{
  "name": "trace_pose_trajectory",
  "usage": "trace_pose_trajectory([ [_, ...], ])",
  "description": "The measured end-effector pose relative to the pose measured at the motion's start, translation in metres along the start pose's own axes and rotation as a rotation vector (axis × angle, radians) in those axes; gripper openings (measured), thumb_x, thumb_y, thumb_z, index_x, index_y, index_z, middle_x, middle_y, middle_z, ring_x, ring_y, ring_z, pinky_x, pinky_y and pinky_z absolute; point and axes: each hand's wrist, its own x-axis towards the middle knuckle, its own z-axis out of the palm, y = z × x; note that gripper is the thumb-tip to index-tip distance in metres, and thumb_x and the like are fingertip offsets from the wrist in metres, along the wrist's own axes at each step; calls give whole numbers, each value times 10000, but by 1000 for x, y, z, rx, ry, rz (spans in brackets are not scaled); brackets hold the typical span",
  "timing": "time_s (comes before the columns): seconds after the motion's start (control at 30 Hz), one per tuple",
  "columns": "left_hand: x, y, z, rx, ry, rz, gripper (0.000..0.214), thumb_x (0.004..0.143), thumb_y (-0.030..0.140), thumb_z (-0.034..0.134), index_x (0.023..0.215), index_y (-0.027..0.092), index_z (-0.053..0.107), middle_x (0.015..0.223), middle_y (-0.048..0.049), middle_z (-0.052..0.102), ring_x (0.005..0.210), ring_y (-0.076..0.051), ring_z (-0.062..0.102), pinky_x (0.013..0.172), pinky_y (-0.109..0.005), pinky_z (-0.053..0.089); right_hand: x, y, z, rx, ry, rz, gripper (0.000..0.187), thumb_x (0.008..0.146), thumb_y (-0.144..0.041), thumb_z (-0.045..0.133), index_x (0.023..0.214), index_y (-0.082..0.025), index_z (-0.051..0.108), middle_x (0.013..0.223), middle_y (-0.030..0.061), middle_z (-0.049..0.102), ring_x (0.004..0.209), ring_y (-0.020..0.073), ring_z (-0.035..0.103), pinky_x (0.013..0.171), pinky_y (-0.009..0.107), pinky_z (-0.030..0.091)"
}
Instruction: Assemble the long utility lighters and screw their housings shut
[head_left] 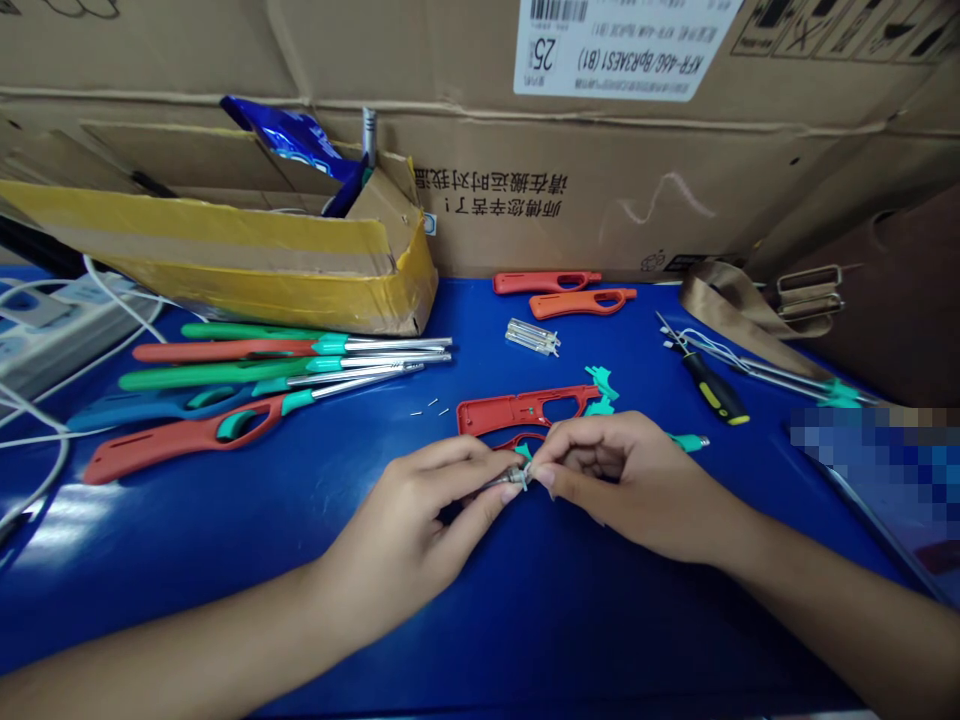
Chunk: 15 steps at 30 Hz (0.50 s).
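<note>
My left hand (431, 520) is closed around a small clear and grey lighter insert (510, 478), probably a gas tank, mostly hidden by the fingers. The thumb and forefinger of my right hand (630, 480) pinch a tiny pale piece at its right end. Just behind my hands lie red lighter casing halves (517, 408), one laid with its hollow inside up. Green trigger pieces (600, 390) sit at their right end. Past the casings are clear gas tanks (532, 337) lying side by side. Small screws (431, 404) are scattered left of the casings.
Several assembled long-neck lighters (217, 425) lie at left, before a yellow-taped cardboard box (300, 260). Orange casings (581, 302) lie at the back. To the right are a screwdriver (709, 385), metal lighter tubes (787, 375) and a brown strap (739, 320). A power strip (67, 320) with cables stands far left.
</note>
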Motion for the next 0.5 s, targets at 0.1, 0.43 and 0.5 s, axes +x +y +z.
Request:
trace_pose_trajectory([
  [0.1,0,0,1,-10,0,-11,268,987,155,618,1202,248,749,1021,-16,744,914,-117,711,829,-213,574,-1,-1,1,6,0,6,239,869,-413,666,859,-177,704,648,-9,560,563,106,464,514,250,368],
  [0.43,3,-3,-9,112,84,94,247,895,139,745,1138,177,769,997,-18,777,857,-93,728,796,-135,568,-2,-4,-6,-87,44,-11,215,870,-401,654,884,-203,737,676,-9,551,586,112,439,516,250,349],
  [0.5,4,-4,-11,130,95,95,187,872,143,769,1057,170,786,958,-14,778,820,-90,725,760,-127,564,-2,-5,-7,-103,52,-10,212,870,-402,647,889,-208,732,690,-8,546,595,115,433,512,250,340],
])
